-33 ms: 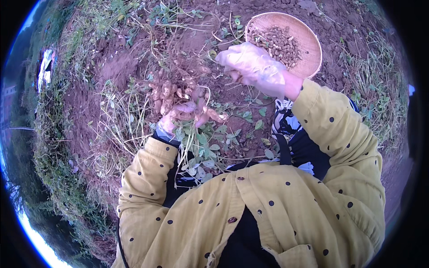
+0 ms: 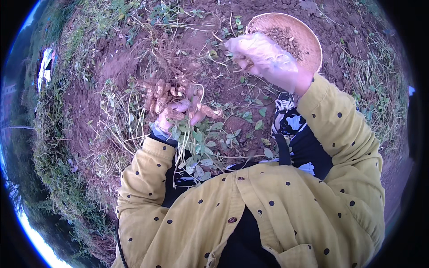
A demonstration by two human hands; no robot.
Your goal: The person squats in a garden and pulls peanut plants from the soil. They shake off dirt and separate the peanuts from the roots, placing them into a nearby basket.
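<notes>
A pulled-up peanut plant (image 2: 201,143) is gripped in my left hand (image 2: 181,109), whose fingers wrap the stems just below the roots. Clustered pods (image 2: 161,94), caked with soil, hang around that hand, and the leaves trail down toward my lap. My right hand (image 2: 266,58), in a thin clear plastic glove, is raised at the near left rim of a round woven basket (image 2: 313,47). Its fingers are curled; something brownish shows by the fingertips, too small to name. Loose peanuts (image 2: 286,38) lie in the basket, partly covered by that hand.
Bare reddish soil (image 2: 223,87) lies between the plant and the basket. Pulled vines (image 2: 120,118) and weeds spread on the left, with more dry grass (image 2: 375,85) at the right. A patterned shoe (image 2: 288,118) stands just below my right hand.
My right hand has moved right and slightly up, further over the basket's near edge. My left hand and the peanut plant have shifted a little to the left.
</notes>
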